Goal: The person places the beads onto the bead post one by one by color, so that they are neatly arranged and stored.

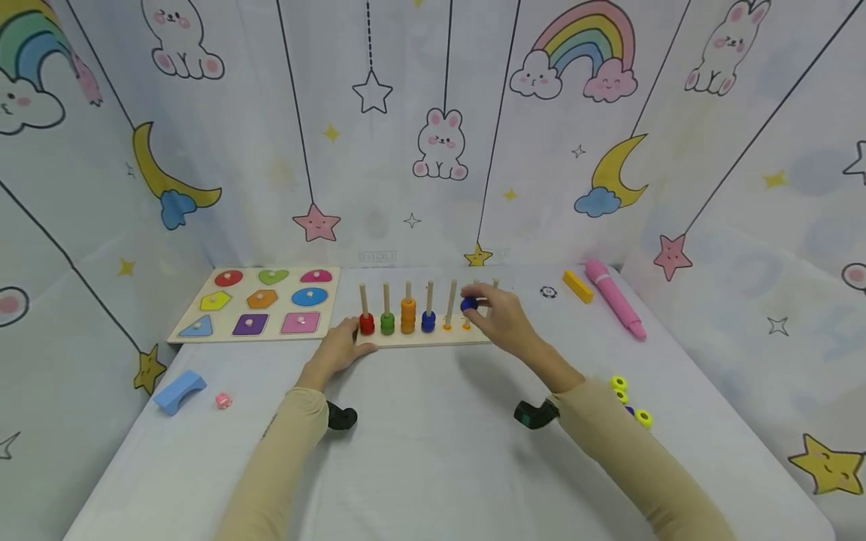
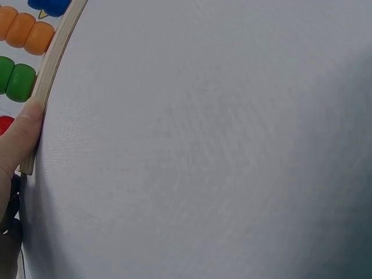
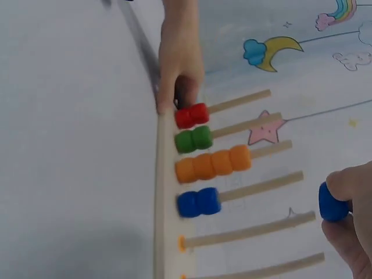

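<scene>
A wooden peg board (image 1: 419, 341) stands mid-table with a row of upright pegs. Red beads (image 3: 192, 115), green beads (image 3: 195, 139), orange beads (image 3: 214, 163) and blue beads (image 3: 199, 202) fill its first pegs from the left. My left hand (image 1: 336, 349) grips the board's left end, its thumb (image 2: 24, 129) along the front edge. Between thumb and fingers my right hand (image 1: 507, 319) pinches a loose blue bead (image 3: 333, 202), raised near the tops of the bare pegs. The board's right end is partly hidden behind that hand.
A shape puzzle board (image 1: 253, 302) lies just left. Blue arch block (image 1: 179, 391) and small pink piece (image 1: 223, 400) rest at front left. A yellow block (image 1: 578, 286) and pink marker (image 1: 616, 299) lie at back right; yellow rings (image 1: 643, 418) sit beside the right sleeve.
</scene>
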A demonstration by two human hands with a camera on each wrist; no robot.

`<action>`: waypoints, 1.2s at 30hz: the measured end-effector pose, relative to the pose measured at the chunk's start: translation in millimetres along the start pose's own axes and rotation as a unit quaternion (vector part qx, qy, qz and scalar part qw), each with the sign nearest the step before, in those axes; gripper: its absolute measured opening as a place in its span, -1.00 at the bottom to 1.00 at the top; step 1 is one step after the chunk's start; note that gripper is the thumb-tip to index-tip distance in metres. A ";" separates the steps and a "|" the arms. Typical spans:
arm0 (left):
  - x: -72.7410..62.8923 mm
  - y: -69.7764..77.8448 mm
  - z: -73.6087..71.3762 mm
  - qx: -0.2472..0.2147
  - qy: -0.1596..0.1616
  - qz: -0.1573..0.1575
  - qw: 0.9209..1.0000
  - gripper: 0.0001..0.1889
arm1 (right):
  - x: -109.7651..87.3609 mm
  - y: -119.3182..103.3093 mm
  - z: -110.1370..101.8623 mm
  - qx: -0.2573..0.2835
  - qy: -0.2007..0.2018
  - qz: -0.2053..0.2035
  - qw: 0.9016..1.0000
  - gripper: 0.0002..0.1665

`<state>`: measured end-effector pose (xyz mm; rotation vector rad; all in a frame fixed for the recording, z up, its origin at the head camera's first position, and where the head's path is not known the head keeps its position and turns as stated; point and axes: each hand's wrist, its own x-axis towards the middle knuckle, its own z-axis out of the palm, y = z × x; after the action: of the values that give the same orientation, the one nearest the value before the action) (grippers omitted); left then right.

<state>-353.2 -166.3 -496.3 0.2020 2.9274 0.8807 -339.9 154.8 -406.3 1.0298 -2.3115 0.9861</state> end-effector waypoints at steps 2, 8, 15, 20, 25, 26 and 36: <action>-0.3 0.8 -0.7 0.000 0.002 0.000 1.000 -0.15 | 18.0 -1.1 7.1 -0.002 0.006 -0.001 1.000 -0.62; -4.1 3.4 -2.1 0.001 0.002 0.003 1.000 -0.18 | 53.7 0.3 28.5 -0.027 -0.010 0.008 1.000 -0.64; -7.2 6.5 -3.4 -0.003 0.004 0.000 1.000 -0.18 | 70.1 6.0 42.7 -0.029 -0.042 0.043 0.998 -0.61; -6.2 8.0 -3.5 -0.005 0.003 0.004 1.000 -0.18 | 72.3 7.2 44.2 -0.035 -0.049 0.046 0.997 -0.59; -4.8 8.6 -2.4 -0.003 0.004 0.004 1.000 -0.18 | 68.8 7.1 39.2 -0.046 -0.021 0.030 0.998 -0.61; -4.7 8.7 -2.3 -0.002 0.005 0.004 1.000 -0.18 | 67.2 6.5 37.3 -0.041 -0.009 0.022 0.999 -0.62; -0.9 4.3 0.2 0.012 0.010 0.018 1.000 -0.16 | 13.5 17.4 14.7 0.006 0.018 0.001 1.000 -0.70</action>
<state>-351.9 -162.8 -494.0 0.2506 2.9641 0.8567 -363.1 145.8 -415.2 1.0065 -2.2803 1.0132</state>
